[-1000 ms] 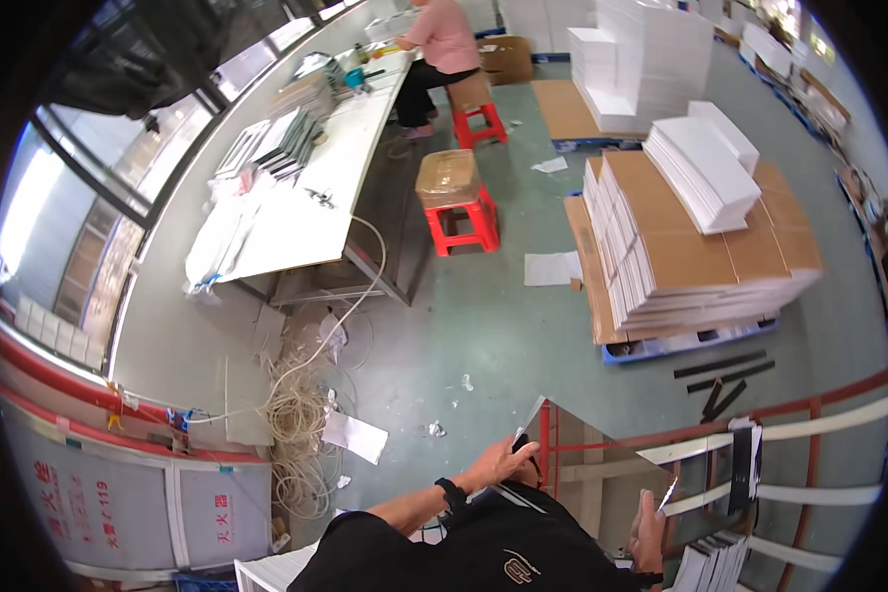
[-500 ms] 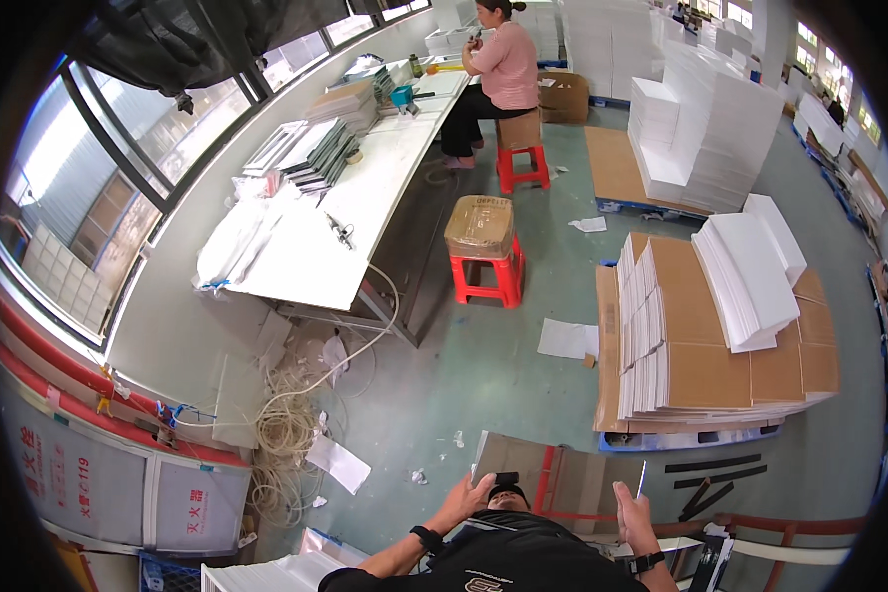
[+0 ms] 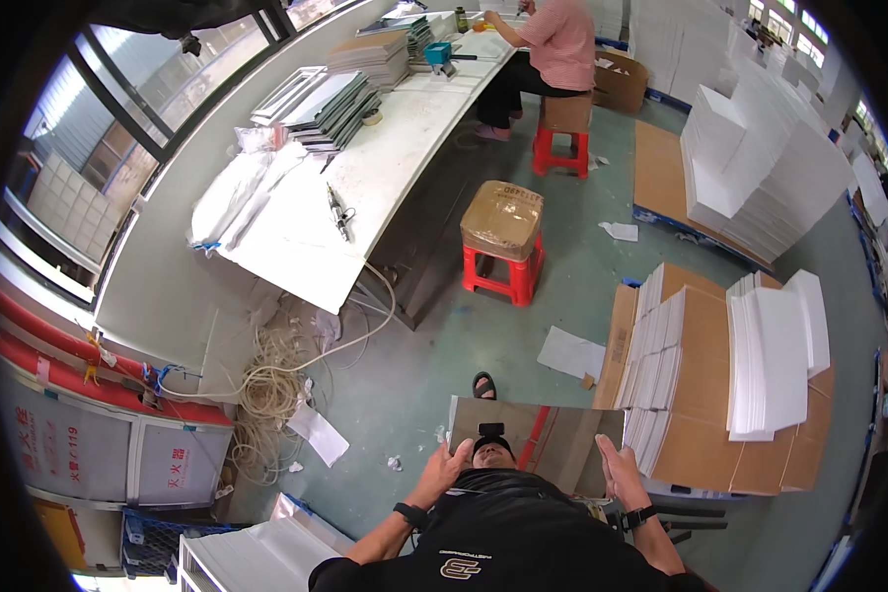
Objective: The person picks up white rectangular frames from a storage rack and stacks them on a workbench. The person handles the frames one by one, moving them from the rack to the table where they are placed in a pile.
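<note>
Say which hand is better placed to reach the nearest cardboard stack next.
Probably the right hand: both hands hold the mirror, but this one is at the edge nearer the cardboard stack; the left hand is at the opposite edge.

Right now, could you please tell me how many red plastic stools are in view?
2. One red plastic stool, topped with a taped cardboard box, stands right of the long white table; the second stool is farther back, beneath the seated person in pink. Others may be hidden.
</note>
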Motion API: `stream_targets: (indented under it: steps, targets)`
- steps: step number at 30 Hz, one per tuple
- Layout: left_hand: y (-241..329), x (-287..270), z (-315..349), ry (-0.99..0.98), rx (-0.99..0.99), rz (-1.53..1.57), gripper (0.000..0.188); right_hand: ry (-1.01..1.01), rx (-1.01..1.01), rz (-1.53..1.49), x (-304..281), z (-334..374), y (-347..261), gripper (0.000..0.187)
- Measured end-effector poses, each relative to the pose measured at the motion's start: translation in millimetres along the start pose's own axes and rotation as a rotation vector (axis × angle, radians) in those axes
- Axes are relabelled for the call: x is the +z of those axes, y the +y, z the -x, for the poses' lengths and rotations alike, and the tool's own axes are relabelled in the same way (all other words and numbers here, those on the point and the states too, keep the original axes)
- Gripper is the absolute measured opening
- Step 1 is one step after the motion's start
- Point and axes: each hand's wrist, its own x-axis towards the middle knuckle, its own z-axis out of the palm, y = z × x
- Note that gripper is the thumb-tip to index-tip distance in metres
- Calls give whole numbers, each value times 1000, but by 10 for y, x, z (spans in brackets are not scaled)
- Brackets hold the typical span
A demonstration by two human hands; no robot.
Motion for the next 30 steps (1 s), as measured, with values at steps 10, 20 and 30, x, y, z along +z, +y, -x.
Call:
stream_targets:
  steps: [10, 20, 30]
  targets:
    - [1102, -874, -2018, 16, 0, 123, 73, 58, -173, -15, 1150, -1495, -1641, 43]
    - [1769, -1568, -3607, 85, -17, 176, 75, -46, -222, 14, 2042, -2896, -3003, 33]
    - [2502, -2426, -4680, 409, -65, 310, 77, -185, -464, 514, 3362, -4621, -4941, 53]
